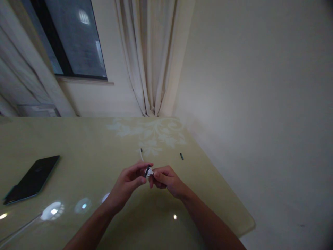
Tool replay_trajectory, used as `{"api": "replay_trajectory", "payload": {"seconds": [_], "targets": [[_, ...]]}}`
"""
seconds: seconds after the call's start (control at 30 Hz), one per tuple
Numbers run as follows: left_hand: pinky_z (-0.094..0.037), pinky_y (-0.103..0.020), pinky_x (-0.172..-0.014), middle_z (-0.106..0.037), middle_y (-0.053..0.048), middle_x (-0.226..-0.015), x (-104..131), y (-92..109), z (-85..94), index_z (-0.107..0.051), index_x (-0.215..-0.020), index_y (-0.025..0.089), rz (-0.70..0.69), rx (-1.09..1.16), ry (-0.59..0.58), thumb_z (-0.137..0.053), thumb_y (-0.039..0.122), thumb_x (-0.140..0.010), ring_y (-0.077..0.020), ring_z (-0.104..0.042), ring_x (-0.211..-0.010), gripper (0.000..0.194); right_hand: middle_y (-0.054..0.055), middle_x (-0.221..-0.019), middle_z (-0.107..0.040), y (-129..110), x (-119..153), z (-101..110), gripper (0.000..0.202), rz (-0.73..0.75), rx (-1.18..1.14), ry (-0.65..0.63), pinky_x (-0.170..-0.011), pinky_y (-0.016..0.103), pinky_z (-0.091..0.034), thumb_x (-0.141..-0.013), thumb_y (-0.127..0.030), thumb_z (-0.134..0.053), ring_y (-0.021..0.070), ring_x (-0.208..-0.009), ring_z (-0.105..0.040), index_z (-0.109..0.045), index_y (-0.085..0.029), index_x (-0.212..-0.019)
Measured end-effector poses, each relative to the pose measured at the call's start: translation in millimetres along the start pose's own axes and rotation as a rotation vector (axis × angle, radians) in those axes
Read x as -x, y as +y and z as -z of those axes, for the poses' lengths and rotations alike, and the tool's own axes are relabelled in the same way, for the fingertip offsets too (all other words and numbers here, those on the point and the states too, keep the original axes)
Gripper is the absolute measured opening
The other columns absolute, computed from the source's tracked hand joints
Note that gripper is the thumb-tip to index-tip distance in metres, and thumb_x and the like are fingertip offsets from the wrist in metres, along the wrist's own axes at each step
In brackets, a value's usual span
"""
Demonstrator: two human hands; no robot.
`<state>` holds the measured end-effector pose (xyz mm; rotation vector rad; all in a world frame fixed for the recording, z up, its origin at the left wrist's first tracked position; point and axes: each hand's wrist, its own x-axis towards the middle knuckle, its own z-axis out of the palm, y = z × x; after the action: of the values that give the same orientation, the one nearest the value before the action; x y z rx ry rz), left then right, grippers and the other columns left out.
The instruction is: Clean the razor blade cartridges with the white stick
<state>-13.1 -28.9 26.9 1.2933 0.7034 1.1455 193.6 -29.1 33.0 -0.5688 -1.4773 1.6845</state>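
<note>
Above the table, my left hand (129, 180) and my right hand (168, 178) meet at a small black-and-white object (148, 172), too small to identify. Thumb and fingers of my left hand grip its dark side. The thumb and forefinger of my right hand pinch the pale end that faces right. Just beyond my left hand lies a thin white strip with a dark tip (141, 151), its near end hidden behind the fingers. A small dark stick-like piece (181, 156) rests on the table, beyond my right hand and apart from it.
A flat black slab-like object (33, 178) lies at the left of the pale, glossy table (91, 146). The table's right edge runs along a plain wall (247, 104). Curtains (153, 52) and a window (78, 38) stand behind. Lamp reflections show on the tabletop.
</note>
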Motion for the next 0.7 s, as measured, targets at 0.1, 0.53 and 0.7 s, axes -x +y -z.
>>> {"api": "replay_trajectory", "payload": {"seconds": [0.1,0.53,0.7], "targets": [[-0.054,-0.031,-0.079,-0.067,-0.004,-0.093,-0.5,3.7,-0.2,-0.086,-0.114,0.025,-0.008,-0.014,0.008,-0.093,0.042,-0.075,-0.0204,-0.065,-0.086,0.043,-0.006,-0.057,-0.04,-0.4,-0.4,0.8,0.059,-0.016,0.029,0.005,-0.051,0.026,-0.02,-0.097,-0.066,-0.067,0.0076,-0.052,-0.029,-0.075,-0.01,-0.078],[-0.048,-0.03,-0.074,-0.058,-0.003,-0.085,-0.8,4.7,5.3,-0.087,-0.112,0.027,-0.032,-0.097,0.014,-0.096,0.037,-0.072,-0.017,-0.055,-0.08,0.042,-0.006,-0.06,-0.042,3.2,-0.4,7.7,0.057,-0.043,0.071,-0.03,-0.05,0.025,-0.022,-0.098,-0.065,-0.065,0.0078,-0.052,-0.03,-0.073,-0.012,-0.082],[-0.047,-0.03,-0.075,-0.057,-0.001,-0.083,-1.5,5.5,5.7,-0.088,-0.109,0.028,-0.015,-0.114,0.022,-0.098,0.036,-0.07,-0.0163,-0.057,-0.079,0.042,-0.006,-0.061,-0.043,0.4,-0.3,7.1,0.058,-0.061,0.103,-0.023,-0.05,0.025,-0.023,-0.096,-0.068,-0.067,0.0077,-0.052,-0.032,-0.062,-0.016,-0.072]]}}
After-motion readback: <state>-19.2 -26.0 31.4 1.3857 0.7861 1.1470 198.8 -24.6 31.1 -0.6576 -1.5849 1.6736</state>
